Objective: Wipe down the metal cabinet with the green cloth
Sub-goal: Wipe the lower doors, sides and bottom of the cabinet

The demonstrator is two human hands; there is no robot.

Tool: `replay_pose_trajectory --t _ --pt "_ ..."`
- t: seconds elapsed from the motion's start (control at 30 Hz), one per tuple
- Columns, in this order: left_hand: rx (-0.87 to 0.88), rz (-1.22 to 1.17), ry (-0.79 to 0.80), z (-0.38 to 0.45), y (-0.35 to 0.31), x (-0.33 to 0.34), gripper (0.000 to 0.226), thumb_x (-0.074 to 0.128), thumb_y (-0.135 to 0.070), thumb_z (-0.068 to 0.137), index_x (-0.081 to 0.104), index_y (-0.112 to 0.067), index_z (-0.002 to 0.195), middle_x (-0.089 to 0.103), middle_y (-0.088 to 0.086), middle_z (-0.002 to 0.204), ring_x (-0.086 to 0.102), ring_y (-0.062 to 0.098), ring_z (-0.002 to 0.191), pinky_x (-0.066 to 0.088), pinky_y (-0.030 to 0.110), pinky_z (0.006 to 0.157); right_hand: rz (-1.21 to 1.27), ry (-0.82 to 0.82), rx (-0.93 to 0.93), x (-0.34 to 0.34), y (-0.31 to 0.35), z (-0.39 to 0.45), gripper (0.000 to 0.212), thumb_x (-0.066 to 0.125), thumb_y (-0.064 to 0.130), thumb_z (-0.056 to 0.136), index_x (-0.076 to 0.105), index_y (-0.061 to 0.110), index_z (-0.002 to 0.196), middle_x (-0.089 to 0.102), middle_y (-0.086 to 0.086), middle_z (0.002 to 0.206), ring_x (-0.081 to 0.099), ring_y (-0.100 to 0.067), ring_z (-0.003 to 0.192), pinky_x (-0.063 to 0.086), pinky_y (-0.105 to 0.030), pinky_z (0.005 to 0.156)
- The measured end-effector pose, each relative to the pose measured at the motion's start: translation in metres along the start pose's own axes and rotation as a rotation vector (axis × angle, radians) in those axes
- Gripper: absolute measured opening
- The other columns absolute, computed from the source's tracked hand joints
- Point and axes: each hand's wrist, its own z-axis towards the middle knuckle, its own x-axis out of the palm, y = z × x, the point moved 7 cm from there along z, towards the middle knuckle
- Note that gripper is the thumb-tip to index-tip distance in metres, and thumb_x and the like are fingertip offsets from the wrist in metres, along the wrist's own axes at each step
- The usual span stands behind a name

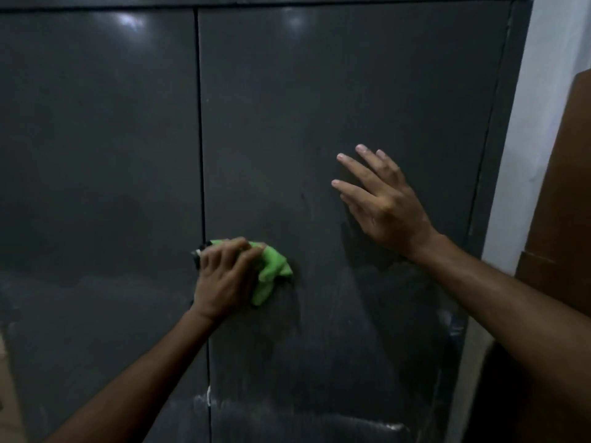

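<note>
A dark grey metal cabinet (319, 91) with two closed doors fills the view, a vertical seam running between them. My left hand (224, 276) presses a crumpled green cloth (271, 273) against the right door, just right of the seam. A small metal handle or lock (195, 252) peeks out at the seam beside my fingers. My right hand (380, 203) lies flat on the right door with fingers spread, higher up and to the right of the cloth, holding nothing.
A white wall (537, 123) borders the cabinet's right edge, with a brown wooden panel (566, 203) beyond it. Pale smears and dust streaks (287, 410) mark the lower part of the doors.
</note>
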Motion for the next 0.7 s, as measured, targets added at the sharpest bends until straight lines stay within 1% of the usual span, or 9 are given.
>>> replay_pose_trajectory --t 0.13,0.17,0.23,0.3,0.37,0.43,0.57,0.63,0.7 --pt "-0.468 -0.019 -0.156 0.073 -0.003 0.004 0.037 0.052 -0.031 0.098 0.056 -0.019 0.133 0.054 0.014 0.125 0.048 0.036 0.113 0.032 0.048 0.099 0.0 -0.001 0.06 -0.019 -0.025 -0.019 0.024 0.06 0.016 0.104 0.072 0.01 0.123 0.054 -0.017 0.149 0.043 -0.039 0.144 0.037 -0.059 0.115" --pt "-0.462 -0.033 -0.166 0.089 -0.022 0.01 0.037 0.052 -0.031 0.099 0.057 -0.018 0.133 0.053 0.014 0.125 0.047 0.035 0.114 0.031 0.048 0.099 -0.004 -0.002 0.067 -0.023 -0.031 -0.023 0.024 0.06 0.016 0.104 0.072 0.009 0.124 0.054 -0.017 0.149 0.043 -0.039 0.144 0.037 -0.058 0.115" --pt "-0.288 -0.031 -0.141 0.094 -0.066 0.024 0.039 0.051 -0.033 0.098 0.054 -0.02 0.134 0.048 0.011 0.129 0.045 0.033 0.114 0.031 0.047 0.098 -0.003 0.004 0.064 -0.027 -0.043 -0.032 0.024 0.059 0.017 0.105 0.071 0.009 0.124 0.053 -0.018 0.149 0.044 -0.04 0.144 0.036 -0.058 0.116" --pt "-0.052 -0.006 -0.059 0.062 -0.099 0.033 0.039 0.05 -0.037 0.098 0.052 -0.023 0.135 0.045 0.008 0.131 0.045 0.032 0.113 0.033 0.046 0.097 0.012 0.022 0.058 -0.026 -0.05 -0.039 0.026 0.058 0.017 0.105 0.07 0.009 0.126 0.052 -0.019 0.15 0.043 -0.04 0.144 0.034 -0.058 0.118" --pt "0.058 0.013 0.006 0.025 -0.098 0.03 0.035 0.046 -0.04 0.103 0.052 -0.024 0.133 0.046 0.007 0.129 0.047 0.032 0.11 0.036 0.046 0.095 0.035 0.052 0.053 -0.025 -0.054 -0.047 0.027 0.057 0.017 0.105 0.069 0.008 0.128 0.05 -0.019 0.152 0.04 -0.04 0.146 0.032 -0.057 0.119" --pt "-0.002 0.02 -0.002 0.021 -0.075 0.02 0.033 0.043 -0.04 0.104 0.051 -0.021 0.129 0.045 0.009 0.126 0.047 0.033 0.107 0.039 0.048 0.092 0.062 0.078 0.057 -0.026 -0.054 -0.052 0.027 0.058 0.015 0.105 0.068 0.006 0.128 0.049 -0.02 0.152 0.039 -0.041 0.146 0.032 -0.058 0.119" --pt "-0.5 0.008 -0.201 0.088 -0.05 0.016 0.035 0.048 -0.034 0.1 0.055 -0.017 0.129 0.047 0.012 0.127 0.044 0.033 0.113 0.032 0.048 0.098 0.092 0.089 0.076 -0.037 -0.059 -0.049 0.028 0.057 0.009 0.103 0.068 0.002 0.129 0.05 -0.023 0.151 0.041 -0.043 0.145 0.035 -0.057 0.118" --pt "-0.402 -0.01 -0.205 0.117 -0.092 0.029 0.035 0.05 -0.034 0.098 0.055 -0.018 0.13 0.048 0.012 0.129 0.043 0.033 0.114 0.031 0.047 0.098 0.062 0.072 0.069 -0.047 -0.07 -0.048 0.029 0.056 0.008 0.103 0.067 0.002 0.129 0.05 -0.022 0.151 0.042 -0.043 0.144 0.036 -0.057 0.117" --pt "-0.092 -0.008 -0.126 0.108 -0.144 0.045 0.037 0.051 -0.035 0.098 0.052 -0.02 0.131 0.046 0.01 0.129 0.045 0.034 0.113 0.032 0.047 0.095 0.042 0.073 0.073 -0.054 -0.084 -0.049 0.031 0.056 0.008 0.103 0.066 0.003 0.131 0.05 -0.022 0.151 0.041 -0.043 0.145 0.035 -0.057 0.117"
